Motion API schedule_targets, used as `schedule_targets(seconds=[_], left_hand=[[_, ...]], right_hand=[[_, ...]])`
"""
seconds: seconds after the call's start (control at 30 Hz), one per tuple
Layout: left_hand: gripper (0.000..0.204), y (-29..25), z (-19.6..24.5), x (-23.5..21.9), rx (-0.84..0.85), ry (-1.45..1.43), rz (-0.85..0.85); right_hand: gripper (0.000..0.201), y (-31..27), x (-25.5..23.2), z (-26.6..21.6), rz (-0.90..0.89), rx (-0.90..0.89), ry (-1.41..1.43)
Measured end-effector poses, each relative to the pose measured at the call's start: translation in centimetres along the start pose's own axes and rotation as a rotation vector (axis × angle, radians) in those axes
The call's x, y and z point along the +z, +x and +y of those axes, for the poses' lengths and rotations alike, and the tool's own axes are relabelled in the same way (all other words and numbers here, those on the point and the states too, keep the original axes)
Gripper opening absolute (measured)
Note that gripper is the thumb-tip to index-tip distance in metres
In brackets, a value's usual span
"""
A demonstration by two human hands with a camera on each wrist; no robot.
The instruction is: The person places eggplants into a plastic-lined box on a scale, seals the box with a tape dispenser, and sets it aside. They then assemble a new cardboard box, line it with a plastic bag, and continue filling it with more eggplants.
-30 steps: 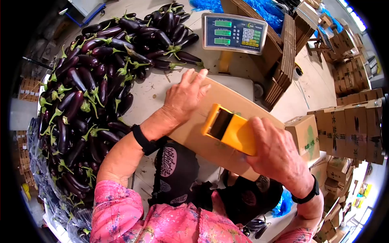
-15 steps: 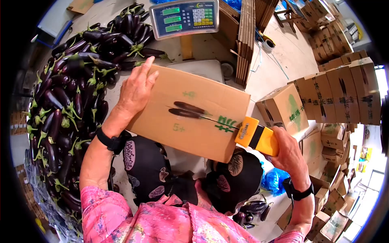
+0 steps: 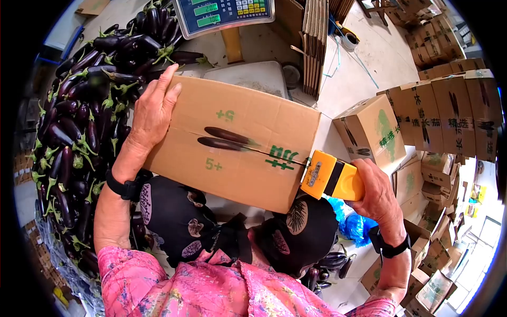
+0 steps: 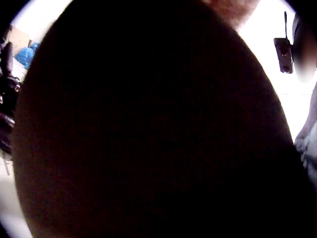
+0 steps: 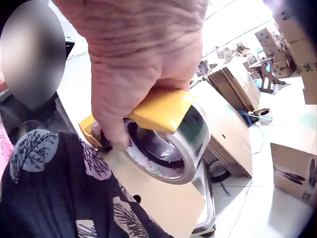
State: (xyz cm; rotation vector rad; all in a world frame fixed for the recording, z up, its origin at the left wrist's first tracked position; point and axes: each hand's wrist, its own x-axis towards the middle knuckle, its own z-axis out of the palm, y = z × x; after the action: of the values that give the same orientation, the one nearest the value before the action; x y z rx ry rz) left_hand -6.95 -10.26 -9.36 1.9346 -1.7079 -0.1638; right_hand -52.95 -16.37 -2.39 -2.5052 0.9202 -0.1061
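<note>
A closed cardboard box (image 3: 237,142) printed with eggplants lies tilted above the person's knees. The left hand (image 3: 153,108) rests on its far left edge, fingers fairly straight along the corner. The right hand (image 3: 376,190) grips a yellow tape dispenser (image 3: 330,177), whose front end touches the box's right edge. In the right wrist view the right hand (image 5: 143,64) curls round the yellow handle, with a roll of clear tape (image 5: 185,168) beneath it. A dark shape fills most of the left wrist view, hiding the left hand's work.
Eggplants (image 3: 68,142) lie heaped at the left. A scale display (image 3: 224,16) stands beyond the box, with its platform (image 3: 253,76) below. Another box (image 3: 369,132) and a row of boxes (image 3: 443,113) stand right. Folded cardboard (image 3: 315,47) and a tape roll (image 3: 349,41) are at the back.
The dispenser has gone from above the box's middle to its right edge, uncovering the printed eggplants. The head view has shifted; the left hand stays at the box's left edge.
</note>
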Motion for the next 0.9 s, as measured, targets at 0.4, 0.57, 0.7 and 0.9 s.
schedule_targets(seconds=[0.4, 0.57, 0.7, 0.9], left_hand=[[0.043, -0.1, 0.1, -0.5, -0.015, -0.008, -0.036], [0.044, 0.2, 0.4, -0.8, -0.078, -0.038, -0.106], [0.043, 0.2, -0.2, -0.4, 0.015, -0.040, -0.037], [0.043, 0.2, 0.5, -0.8, -0.055, -0.046, -0.073]], right_hand=[[0.061, -0.2, 0.1, -0.4, -0.001, 0.018, 0.033], [0.060, -0.5, 0.7, 0.2, -0.021, 0.039, 0.100], [0.064, -0.6, 3.7, 2.5, -0.019, 0.014, 0.235], [0.060, -3.2, 10.3, 7.2, 0.081, 0.131, 0.233]])
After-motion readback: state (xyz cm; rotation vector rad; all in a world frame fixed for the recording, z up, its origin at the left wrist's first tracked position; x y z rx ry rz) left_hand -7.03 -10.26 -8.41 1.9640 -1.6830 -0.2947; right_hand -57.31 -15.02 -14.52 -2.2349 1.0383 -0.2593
